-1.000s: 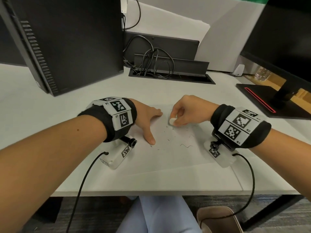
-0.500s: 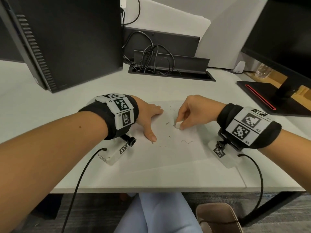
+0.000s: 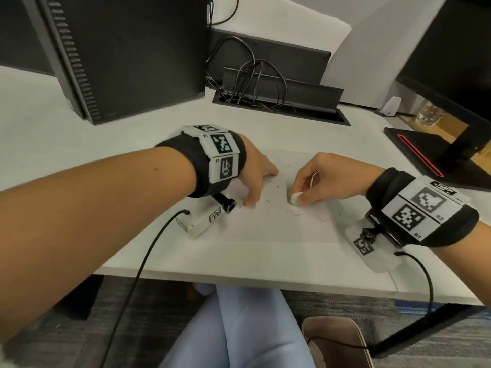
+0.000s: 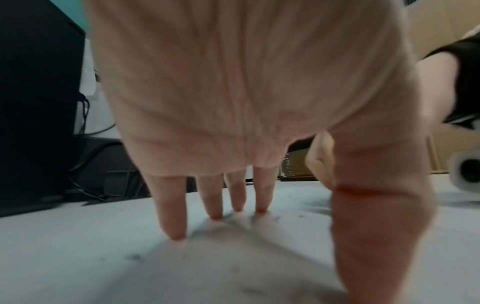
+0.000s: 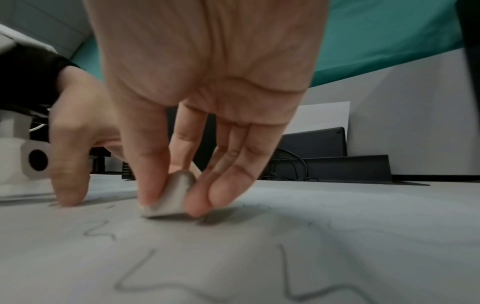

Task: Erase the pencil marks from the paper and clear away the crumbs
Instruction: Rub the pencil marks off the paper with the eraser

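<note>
A white sheet of paper (image 3: pixel 265 229) lies flat on the white desk, with wavy pencil marks (image 3: pixel 295 214) and thin dark eraser crumbs (image 3: pixel 268 201) on it. My right hand (image 3: pixel 313 185) pinches a small white eraser (image 3: pixel 294 197) between thumb and fingers, its lower end pressed on the paper. In the right wrist view the eraser (image 5: pixel 168 197) sits just beyond a zigzag pencil line (image 5: pixel 101 230). My left hand (image 3: pixel 255 179) is spread with straight fingers, and in the left wrist view its fingertips (image 4: pixel 176 234) press the paper (image 4: pixel 233 257) down.
A black computer tower (image 3: pixel 127 54) stands at the back left. A cable tray with black cords (image 3: pixel 260 88) lies behind the paper. A monitor base with a red stripe (image 3: pixel 425 155) sits at the right. The desk's front edge (image 3: pixel 239 277) runs close below the paper.
My right hand has moved the eraser toward me across the paper, closer to the wavy pencil line. The left hand stays planted on the sheet.
</note>
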Tool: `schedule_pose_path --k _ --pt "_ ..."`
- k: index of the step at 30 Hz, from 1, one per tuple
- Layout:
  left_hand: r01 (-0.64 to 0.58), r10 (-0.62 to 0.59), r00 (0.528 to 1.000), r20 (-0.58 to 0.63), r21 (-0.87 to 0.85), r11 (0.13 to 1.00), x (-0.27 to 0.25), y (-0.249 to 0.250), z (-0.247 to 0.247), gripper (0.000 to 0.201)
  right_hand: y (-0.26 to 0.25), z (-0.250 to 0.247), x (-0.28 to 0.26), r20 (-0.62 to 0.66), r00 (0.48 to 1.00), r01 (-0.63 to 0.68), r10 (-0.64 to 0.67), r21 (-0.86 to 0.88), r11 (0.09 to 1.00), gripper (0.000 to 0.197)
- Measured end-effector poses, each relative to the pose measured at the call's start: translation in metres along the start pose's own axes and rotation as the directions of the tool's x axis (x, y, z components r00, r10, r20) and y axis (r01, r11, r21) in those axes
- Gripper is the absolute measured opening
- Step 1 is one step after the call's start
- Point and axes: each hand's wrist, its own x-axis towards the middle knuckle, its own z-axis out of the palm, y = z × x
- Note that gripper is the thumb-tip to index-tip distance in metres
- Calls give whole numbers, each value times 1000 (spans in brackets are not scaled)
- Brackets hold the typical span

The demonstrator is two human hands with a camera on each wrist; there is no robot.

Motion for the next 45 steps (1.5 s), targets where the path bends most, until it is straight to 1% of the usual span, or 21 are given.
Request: schedule_pose_path --k 3,6,8,11,12,13,15,16,17,20,21,24,25,28,29,33,37,41,42,44,45 --pt "-16 16 1000 -7 -62 998 0 7 4 91 0 1 3 -40 999 6 -6 7 1000 6" --pt "6 -3 1000 28 -92 996 2 8 7 95 -2 3 3 -88 996 10 -14 -39 999 6" --pt "18 -16 999 37 -53 998 5 11 10 100 -7 6 -1 -45 998 36 -39 -59 998 12" --pt "15 -15 1000 22 -7 1000 7 14 12 102 -14 10 -10 95 994 53 -54 17 998 11" --pt "12 -12 1000 19 -2 1000 8 14 12 102 -13 10 -11 106 993 48 -52 41 998 10" --pt "10 -10 1000 16 4 1000 8 14 12 103 -11 8 -9 85 995 43 -46 42 998 10" --pt "6 -6 1000 15 14 1000 9 13 12 106 -7 6 -5 -5 999 40 -40 -14 999 13" --pt "3 -3 1000 13 14 1000 9 13 13 106 -7 6 -3 -24 999 33 -33 -17 999 14" --pt "-2 2 1000 14 12 1000 10 13 13 106 -8 7 -3 -9 1000 24 -24 15 1000 14" --pt "-18 18 1000 18 6 1000 10 13 13 105 -14 13 -6 110 992 41 -54 112 993 10" --pt "-19 19 1000 18 13 1000 10 12 13 105 -14 12 -6 105 993 39 -52 117 992 10" --pt "-17 16 1000 19 32 999 10 13 13 110 -11 7 -2 15 1000 9 -10 99 995 8" --pt "-18 17 1000 21 28 999 10 13 14 111 -12 7 -1 13 1000 7 -8 103 995 8" --pt "-24 24 999 31 5 1000 9 13 13 109 -18 14 -6 73 996 32 -40 112 993 11" --pt "-23 23 999 31 6 1000 10 13 13 109 -17 15 -6 76 996 29 -38 114 993 10" --pt "-6 6 1000 12 24 1000 10 14 13 112 -10 7 -1 -20 999 -23 25 89 996 8" --pt "-22 22 1000 14 1 1000 8 13 14 107 -20 17 -5 42 999 29 -32 83 996 12" --pt "-14 13 1000 7 22 1000 8 13 14 111 -13 9 -1 -59 998 -2 3 9 1000 22" --pt "-15 15 1000 9 19 1000 8 13 14 111 -14 9 -1 -43 999 -6 7 24 1000 22" --pt "-19 19 1000 15 15 1000 8 13 14 109 -19 14 -4 41 999 13 -16 72 997 19" --pt "-20 20 1000 17 16 1000 8 13 14 108 -20 16 -4 63 998 17 -23 84 996 18"
